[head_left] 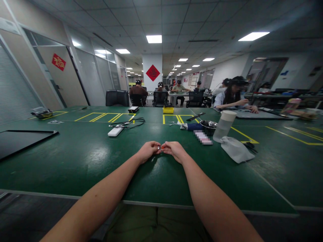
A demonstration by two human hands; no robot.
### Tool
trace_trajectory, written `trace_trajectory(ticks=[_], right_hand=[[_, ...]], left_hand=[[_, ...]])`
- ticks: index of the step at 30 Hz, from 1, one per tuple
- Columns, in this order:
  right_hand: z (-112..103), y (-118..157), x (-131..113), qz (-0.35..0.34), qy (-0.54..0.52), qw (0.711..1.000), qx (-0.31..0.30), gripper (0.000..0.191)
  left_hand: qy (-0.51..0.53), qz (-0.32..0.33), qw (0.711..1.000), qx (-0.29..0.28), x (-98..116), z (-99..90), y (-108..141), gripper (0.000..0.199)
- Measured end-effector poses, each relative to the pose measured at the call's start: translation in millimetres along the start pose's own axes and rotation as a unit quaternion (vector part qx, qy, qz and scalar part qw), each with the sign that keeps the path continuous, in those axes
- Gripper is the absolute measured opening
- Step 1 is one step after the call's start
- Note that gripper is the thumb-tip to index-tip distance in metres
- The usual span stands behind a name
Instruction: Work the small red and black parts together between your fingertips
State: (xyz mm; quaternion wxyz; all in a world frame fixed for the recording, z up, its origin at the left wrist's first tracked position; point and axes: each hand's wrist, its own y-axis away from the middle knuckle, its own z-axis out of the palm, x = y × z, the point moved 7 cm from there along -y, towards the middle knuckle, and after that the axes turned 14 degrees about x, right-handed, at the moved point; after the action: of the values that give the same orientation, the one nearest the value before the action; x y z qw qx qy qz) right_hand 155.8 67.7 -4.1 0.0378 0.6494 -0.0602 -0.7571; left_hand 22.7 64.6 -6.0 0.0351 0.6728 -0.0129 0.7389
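Observation:
Both hands meet just above the green table (101, 174), in front of my body. My left hand (148, 152) pinches a tiny whitish and dark piece (158, 148) at its fingertips. Facing it, my right hand (175, 151) has its thumb and fingers closed on a tiny orange-red piece (163, 147). The two pieces are very close together; whether they touch or form one object I cannot tell. Both are too small to name.
Ahead lie a white power bank (116, 130) and a black cable (136, 121). Rightward are a pixelated pink item (203, 137), a metal bowl (209, 126), a translucent bottle (224, 126) and a white pouch (237, 149). A dark flat panel (24, 141) lies left. Across the table sits a person (233, 95).

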Motion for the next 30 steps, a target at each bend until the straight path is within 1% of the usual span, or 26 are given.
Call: trace_trajectory(ticks=[3,6,11,17,21,22,24,26,28,30], right_hand=[[1.3,1.3,-1.1,-0.015,0.008,1.000,-0.007,0.015],[0.7,1.7,-0.8,-0.031,0.031,0.999,0.000,0.007],[0.0,2.6,-1.7,-0.048,0.037,0.998,0.007,0.016],[-0.6,5.4,-7.8,-0.082,0.034,0.996,0.009,0.012],[0.7,3.7,-5.2,-0.070,0.021,0.997,-0.005,0.005],[1.0,2.8,-3.8,-0.059,0.013,0.998,-0.007,0.010],[0.9,0.6,-0.9,-0.031,-0.006,0.999,-0.008,0.026],[0.7,-1.3,1.4,-0.008,-0.020,1.000,-0.007,0.038],[0.6,-2.5,2.1,0.003,-0.025,1.000,-0.007,0.044],[0.6,-2.6,2.5,0.010,-0.025,1.000,-0.006,0.045]], left_hand=[[-0.012,0.009,1.000,-0.001,1.9,0.2,1.2,0.021],[-0.018,0.009,1.000,0.002,3.2,0.1,2.1,0.022],[-0.007,0.003,1.000,0.003,4.3,1.2,3.0,0.023],[0.009,0.002,1.000,0.004,4.4,-0.2,2.9,0.024],[0.025,-0.031,0.999,0.013,1.8,-1.3,2.6,0.025],[0.030,-0.044,0.998,0.015,0.6,-1.4,2.2,0.026],[0.038,-0.065,0.997,0.019,-1.7,-1.5,1.1,0.026],[0.042,-0.072,0.996,0.016,-3.0,-1.2,-0.1,0.028],[0.041,-0.072,0.997,0.011,-3.4,-0.7,-0.9,0.028],[0.043,-0.072,0.996,0.007,-3.5,-0.3,-1.0,0.028]])
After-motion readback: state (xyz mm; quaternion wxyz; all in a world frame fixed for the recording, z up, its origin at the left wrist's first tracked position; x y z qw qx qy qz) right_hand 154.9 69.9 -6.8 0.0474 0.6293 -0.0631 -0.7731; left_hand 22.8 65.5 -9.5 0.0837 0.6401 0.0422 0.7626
